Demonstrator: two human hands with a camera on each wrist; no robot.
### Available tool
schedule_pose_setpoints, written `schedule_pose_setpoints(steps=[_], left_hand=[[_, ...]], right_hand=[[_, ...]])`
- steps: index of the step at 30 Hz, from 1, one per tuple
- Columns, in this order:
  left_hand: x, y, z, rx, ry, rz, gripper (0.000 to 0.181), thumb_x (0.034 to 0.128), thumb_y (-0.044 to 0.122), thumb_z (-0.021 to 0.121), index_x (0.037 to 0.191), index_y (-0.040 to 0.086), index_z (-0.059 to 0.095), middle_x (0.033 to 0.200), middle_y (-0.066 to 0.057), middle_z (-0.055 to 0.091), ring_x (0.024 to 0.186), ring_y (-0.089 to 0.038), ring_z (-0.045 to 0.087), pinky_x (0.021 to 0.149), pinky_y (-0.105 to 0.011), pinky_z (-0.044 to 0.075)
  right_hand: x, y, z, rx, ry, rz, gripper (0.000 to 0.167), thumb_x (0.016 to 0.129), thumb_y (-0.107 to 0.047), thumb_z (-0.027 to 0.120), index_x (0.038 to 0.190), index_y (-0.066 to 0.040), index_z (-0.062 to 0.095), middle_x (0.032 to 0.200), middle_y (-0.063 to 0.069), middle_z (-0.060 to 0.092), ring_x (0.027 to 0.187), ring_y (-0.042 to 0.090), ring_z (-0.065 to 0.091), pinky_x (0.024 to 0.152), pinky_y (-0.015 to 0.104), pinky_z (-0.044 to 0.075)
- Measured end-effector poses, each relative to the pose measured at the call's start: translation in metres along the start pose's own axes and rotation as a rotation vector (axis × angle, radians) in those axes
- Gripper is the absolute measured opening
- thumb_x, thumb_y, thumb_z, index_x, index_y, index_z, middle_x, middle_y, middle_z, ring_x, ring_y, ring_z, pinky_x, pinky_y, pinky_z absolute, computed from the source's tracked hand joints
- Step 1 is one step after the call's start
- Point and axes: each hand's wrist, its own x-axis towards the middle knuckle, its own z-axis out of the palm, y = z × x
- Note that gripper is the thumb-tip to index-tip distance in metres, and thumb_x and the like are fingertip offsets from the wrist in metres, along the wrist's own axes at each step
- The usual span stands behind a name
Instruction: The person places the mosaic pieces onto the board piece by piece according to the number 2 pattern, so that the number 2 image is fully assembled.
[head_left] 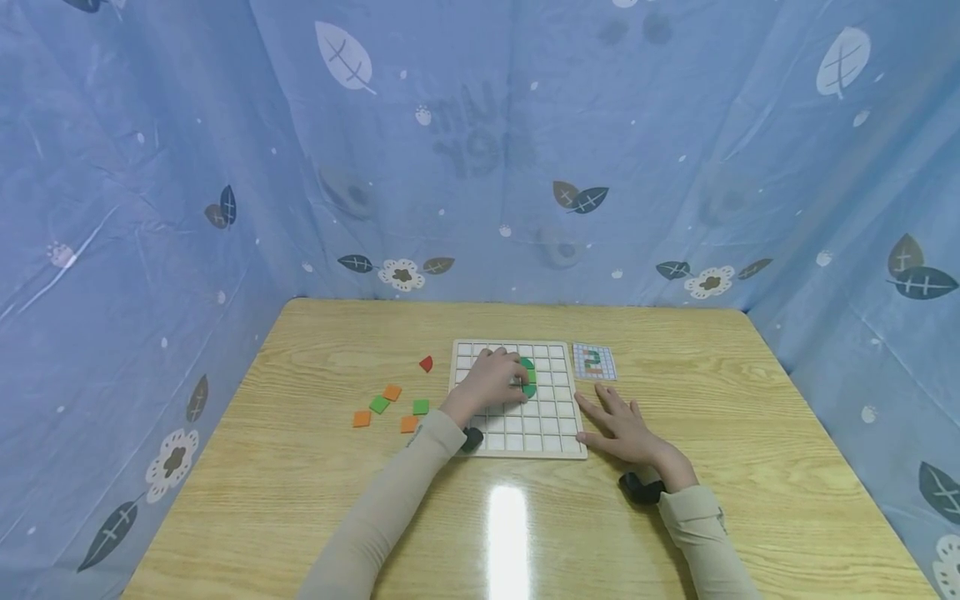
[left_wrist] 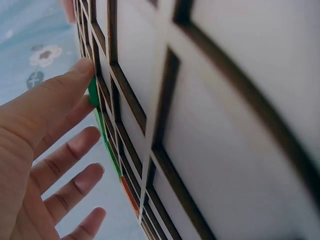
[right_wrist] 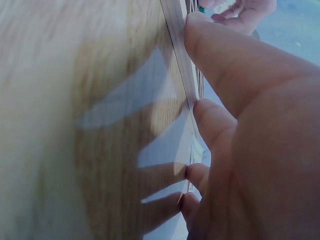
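A white grid board (head_left: pixel 536 427) lies on the table. My left hand (head_left: pixel 491 382) reaches over it, thumb and index fingertips on either side of a dark green rounded tile (left_wrist: pixel 93 91) low on the board; its other fingers spread loosely. Beyond that tile sit a light green square tile (head_left: pixel 532 377) and another dark green rounded tile (head_left: pixel 527 363). An orange tile (left_wrist: pixel 129 194) shows on the board in the left wrist view; in the head view the hand hides it. My right hand (head_left: pixel 624 431) rests with spread fingers at the board's right edge, thumb touching its frame.
Left of the board lie a red quarter-round tile (head_left: pixel 426 364), green square tiles (head_left: pixel 421 407) and orange square tiles (head_left: pixel 362 418). A small pattern card (head_left: pixel 594 362) lies off the board's upper right corner. Blue printed curtains (head_left: pixel 480 150) hang around the wooden table (head_left: pixel 300 492).
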Motion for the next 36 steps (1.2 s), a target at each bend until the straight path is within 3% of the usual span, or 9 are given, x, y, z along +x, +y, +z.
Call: schedule_pose_setpoints(steps=[16,36], left_hand=[[0.0005,-0.0014,0.0002,-0.017,0.007,-0.013,0.024,0.0756,0.047,0.072,0.092,0.029,0.070,0.092,0.010,0.057,0.086,-0.012,0.046,0.090,-0.042,0.038],[0.0003,-0.0061,0.0050,-0.055,0.001,-0.054,0.018,0.0789,0.041,0.071,0.094,0.031,0.069,0.100,0.010,0.058,0.090,-0.011,0.044,0.088,-0.040,0.039]], right_hand=[[-0.0002,-0.0001,-0.0012,0.001,0.008,-0.002,0.066,0.091,-0.038,0.056,0.146,-0.013,0.028,0.151,0.026,0.009,0.137,0.048,0.001,0.100,0.070,-0.005],[0.0001,-0.0001,-0.0002,0.010,-0.007,0.007,0.068,0.091,-0.039,0.055,0.147,-0.013,0.027,0.152,0.025,0.006,0.138,0.047,-0.001,0.101,0.069,-0.007]])
